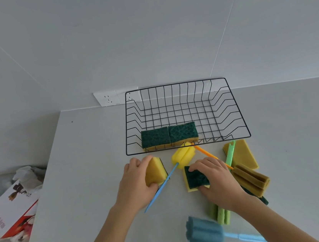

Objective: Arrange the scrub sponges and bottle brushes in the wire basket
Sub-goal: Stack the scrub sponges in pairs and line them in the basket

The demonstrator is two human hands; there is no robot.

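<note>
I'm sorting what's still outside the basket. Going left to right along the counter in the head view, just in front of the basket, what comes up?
Left hand gripping a yellow sponge → yellow brush head → right hand on a green-topped sponge → brown brush head.

Two bare forearms enter from the bottom edge, uncovered up to where the frame cuts them off. The left hand [136, 184] and right hand [218, 182] wear no gloves. No rings, watch or sleeves show.
</note>
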